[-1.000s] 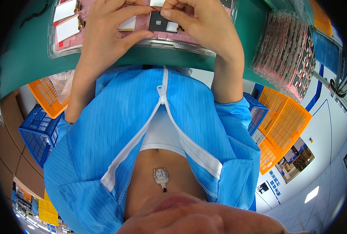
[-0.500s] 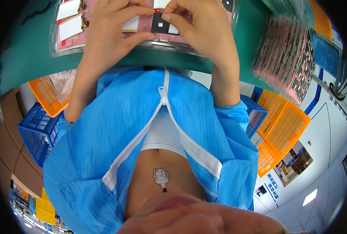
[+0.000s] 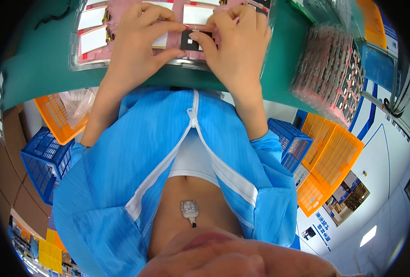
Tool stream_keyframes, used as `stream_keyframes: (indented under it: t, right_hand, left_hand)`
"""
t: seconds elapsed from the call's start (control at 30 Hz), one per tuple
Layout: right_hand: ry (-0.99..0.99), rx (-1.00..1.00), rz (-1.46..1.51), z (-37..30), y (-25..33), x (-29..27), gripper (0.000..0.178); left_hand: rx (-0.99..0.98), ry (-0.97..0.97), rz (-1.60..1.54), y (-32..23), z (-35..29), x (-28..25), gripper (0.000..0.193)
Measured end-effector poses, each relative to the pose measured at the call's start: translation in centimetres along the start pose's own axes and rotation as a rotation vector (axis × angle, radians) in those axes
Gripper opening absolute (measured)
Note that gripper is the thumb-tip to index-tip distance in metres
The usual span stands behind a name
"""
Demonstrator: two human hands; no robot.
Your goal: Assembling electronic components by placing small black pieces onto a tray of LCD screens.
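A pink tray (image 3: pixel 174 39) with a clear plastic rim lies on the green work surface in front of me. Flat white panels (image 3: pixel 94 40) with red tabs and dark connector ends sit in it in rows. Between my hands is a black panel (image 3: pixel 195 45) with a small white square on it. My left hand (image 3: pixel 142 44) has its index finger at the panel's far left corner, by a red tab, and its thumb at the near left corner. My right hand (image 3: pixel 239 48) rests its thumb on the panel's face, its other fingers curled above the right end, partly hiding it.
A tall stack of filled clear trays (image 3: pixel 327 69) stands on the green table (image 3: pixel 34 69) to the right. Orange (image 3: pixel 330 143) and blue baskets (image 3: pixel 289 142) are at my right side. Another orange basket (image 3: pixel 50 115) and blue basket (image 3: pixel 41 154) are at my left. A dark strand (image 3: pixel 52 18) lies far left.
The whole view has shifted a little, with the tray lower in it. My right index finger has moved away from the red tab toward the right, while that thumb stays on the black panel.
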State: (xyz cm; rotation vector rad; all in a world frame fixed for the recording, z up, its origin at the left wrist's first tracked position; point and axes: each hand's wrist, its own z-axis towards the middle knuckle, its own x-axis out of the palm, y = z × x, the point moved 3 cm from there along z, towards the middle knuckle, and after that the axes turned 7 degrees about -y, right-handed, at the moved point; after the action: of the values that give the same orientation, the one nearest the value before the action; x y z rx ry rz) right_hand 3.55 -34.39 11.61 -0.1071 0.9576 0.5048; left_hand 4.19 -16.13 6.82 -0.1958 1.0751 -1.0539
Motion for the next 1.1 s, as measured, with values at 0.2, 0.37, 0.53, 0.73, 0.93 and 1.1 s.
stream_keyframes:
  t: [0.2, 0.37, 0.53, 0.73, 0.93, 1.1]
  right_hand:
    - [0.039, 0.000, 0.219, 0.2, -2.4, 0.9, 0.025]
    - [-0.018, 0.035, 0.233, 6.8, -6.6, 0.8, 0.021]
    - [0.196, 0.211, -0.003, 14.1, -15.4, 9.5, 0.021]
    - [0.333, 0.302, -0.215, 15.7, -18.6, 15.7, 0.036]
    - [0.134, 0.236, -0.115, 14.8, -17.8, 15.2, 0.024]
    - [0.182, 0.278, 0.084, 16.0, -20.9, 17.0, 0.033]
  left_hand:
    - [-0.007, -0.033, -0.005, -0.6, 0.6, -0.4, 0.051]
    - [0.057, -0.017, -0.115, -1.2, 4.0, -4.3, 0.039]
    - [0.186, 0.072, -0.086, 5.5, 15.4, -3.5, 0.019]
    - [0.023, 0.261, 0.062, 15.5, 24.1, 5.7, 0.016]
    - [-0.055, 0.229, 0.096, 18.4, 26.9, 11.2, 0.042]
    - [-0.120, 0.287, 0.049, 19.1, 27.6, 12.1, 0.048]
